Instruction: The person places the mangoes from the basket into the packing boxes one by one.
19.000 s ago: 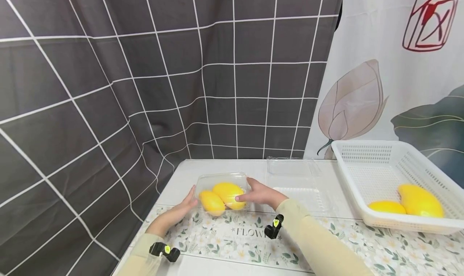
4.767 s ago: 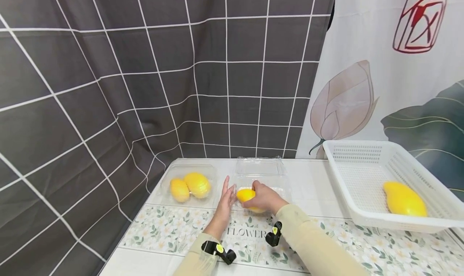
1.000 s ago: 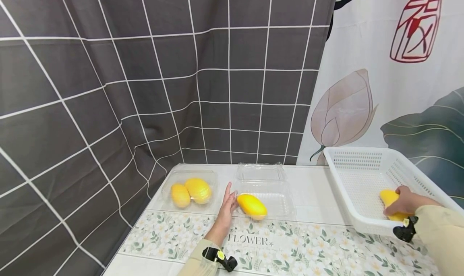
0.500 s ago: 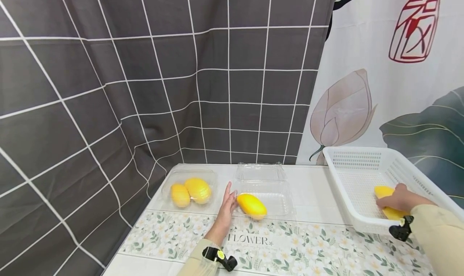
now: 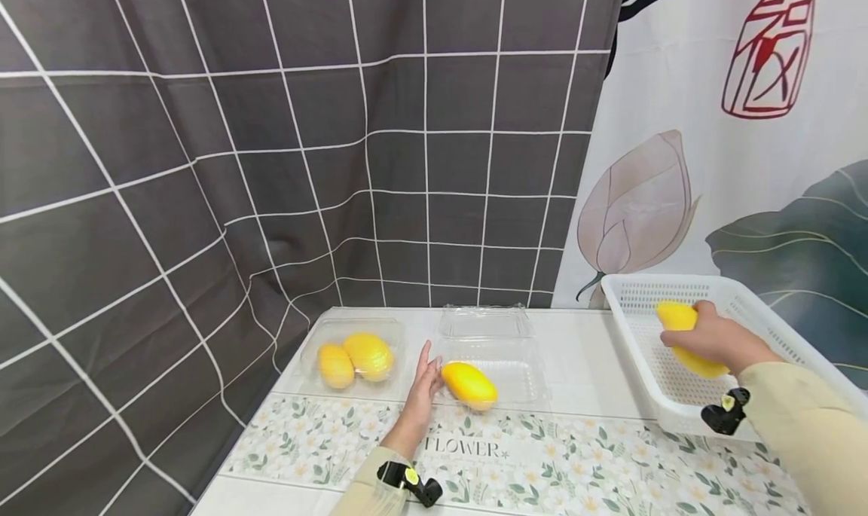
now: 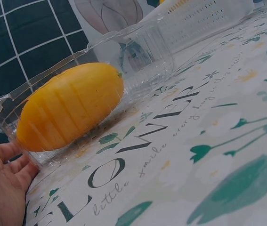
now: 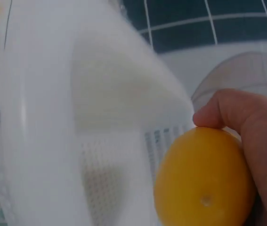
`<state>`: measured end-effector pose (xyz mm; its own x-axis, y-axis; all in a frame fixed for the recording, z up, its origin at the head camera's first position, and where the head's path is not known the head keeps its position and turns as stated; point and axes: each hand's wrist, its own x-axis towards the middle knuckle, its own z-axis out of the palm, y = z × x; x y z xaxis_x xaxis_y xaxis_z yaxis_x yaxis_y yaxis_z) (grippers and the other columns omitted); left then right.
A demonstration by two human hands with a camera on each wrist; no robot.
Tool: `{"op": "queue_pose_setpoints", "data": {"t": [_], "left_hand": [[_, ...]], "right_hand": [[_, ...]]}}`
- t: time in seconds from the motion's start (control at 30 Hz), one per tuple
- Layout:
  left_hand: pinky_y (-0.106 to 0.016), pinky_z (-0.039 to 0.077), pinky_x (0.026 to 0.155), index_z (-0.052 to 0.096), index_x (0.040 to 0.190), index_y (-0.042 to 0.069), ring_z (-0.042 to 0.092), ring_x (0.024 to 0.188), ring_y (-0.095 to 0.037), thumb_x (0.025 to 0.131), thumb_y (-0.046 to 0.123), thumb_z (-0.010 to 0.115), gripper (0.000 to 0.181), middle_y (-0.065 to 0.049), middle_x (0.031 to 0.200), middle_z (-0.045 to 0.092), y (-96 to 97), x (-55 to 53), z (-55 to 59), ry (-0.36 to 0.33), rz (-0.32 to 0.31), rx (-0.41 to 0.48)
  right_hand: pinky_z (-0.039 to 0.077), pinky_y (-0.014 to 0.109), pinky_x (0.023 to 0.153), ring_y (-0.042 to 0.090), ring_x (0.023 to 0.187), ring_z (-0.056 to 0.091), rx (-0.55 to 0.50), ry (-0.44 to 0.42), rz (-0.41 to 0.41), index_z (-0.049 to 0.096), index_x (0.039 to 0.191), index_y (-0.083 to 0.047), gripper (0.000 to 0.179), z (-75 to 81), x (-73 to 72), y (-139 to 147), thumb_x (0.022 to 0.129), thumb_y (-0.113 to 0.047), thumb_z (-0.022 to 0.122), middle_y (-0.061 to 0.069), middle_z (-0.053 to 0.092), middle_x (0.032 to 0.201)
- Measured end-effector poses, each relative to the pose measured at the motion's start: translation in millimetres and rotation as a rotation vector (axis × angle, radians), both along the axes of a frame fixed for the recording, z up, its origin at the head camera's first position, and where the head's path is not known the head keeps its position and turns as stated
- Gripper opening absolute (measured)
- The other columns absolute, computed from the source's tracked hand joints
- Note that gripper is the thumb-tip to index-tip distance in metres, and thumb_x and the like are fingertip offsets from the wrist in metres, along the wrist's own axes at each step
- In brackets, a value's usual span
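Observation:
My right hand (image 5: pixel 725 339) grips a yellow mango (image 5: pixel 678 316), raised over the white perforated basket (image 5: pixel 627 343); in the right wrist view the thumb lies along one end of that mango (image 7: pixel 204 179). My left hand (image 5: pixel 418 399), fingers extended, rests against the left side of a clear plastic clamshell box (image 5: pixel 522 373). The box stands with its lid (image 5: pixel 488 322) folded back. Another mango (image 5: pixel 469 384) lies at a slant in its left front part, also large in the left wrist view beside the left fingers (image 6: pixel 18 165).
A second clear box (image 5: pixel 392 331), lid down, holds two mangoes (image 5: pixel 368 355) at the table's left. Floral cloth with "FLOWER" lettering (image 5: pixel 461 448) runs along the front of the white table. A dark checked curtain (image 5: pixel 400 162) hangs right behind the table.
My right hand has lifted the mango off the basket's floor, up and to the left. The left hand stays at the open box. Earlier, the second box was set to the left.

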<state>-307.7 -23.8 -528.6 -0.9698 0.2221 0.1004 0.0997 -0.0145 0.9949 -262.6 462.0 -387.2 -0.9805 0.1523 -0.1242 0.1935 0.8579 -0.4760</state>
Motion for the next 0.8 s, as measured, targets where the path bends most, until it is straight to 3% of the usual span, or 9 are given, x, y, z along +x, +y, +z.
{"op": "queue_pose_setpoints", "data": {"t": [0.17,0.4,0.8], "left_hand": [[-0.057,0.012,0.124,0.005,0.165,0.026,0.036,0.145,-0.043,0.110,0.042,0.028,0.061,-0.024,0.164,0.021,-0.1,1.3,-0.2,0.002,-0.005,-0.002],[-0.057,0.012,0.124,0.006,0.165,0.023,0.034,0.145,-0.044,0.110,0.041,0.029,0.062,-0.026,0.164,0.020,0.0,-0.6,-1.1,0.013,-0.011,0.015],[-0.065,0.006,0.122,0.003,0.164,0.025,0.034,0.145,-0.046,0.110,0.044,0.027,0.062,-0.025,0.165,0.018,-1.9,-0.2,-1.7,0.017,-0.028,0.009]], "right_hand": [[0.046,0.049,0.065,0.036,0.077,0.058,0.087,0.103,0.038,0.008,0.145,0.020,0.103,14.8,-4.2,-27.8,0.092,-0.050,0.062,0.034,0.057,0.099],[0.049,0.049,0.065,0.036,0.082,0.059,0.135,0.197,0.086,0.018,0.149,0.014,0.097,26.0,-13.2,-66.8,0.091,-0.048,0.064,0.036,0.058,0.111],[0.047,0.043,0.062,0.034,0.087,0.057,0.127,0.292,0.182,0.031,0.151,0.003,0.087,24.8,-24.6,-131.4,0.086,-0.043,0.068,0.023,0.062,0.102]]}}
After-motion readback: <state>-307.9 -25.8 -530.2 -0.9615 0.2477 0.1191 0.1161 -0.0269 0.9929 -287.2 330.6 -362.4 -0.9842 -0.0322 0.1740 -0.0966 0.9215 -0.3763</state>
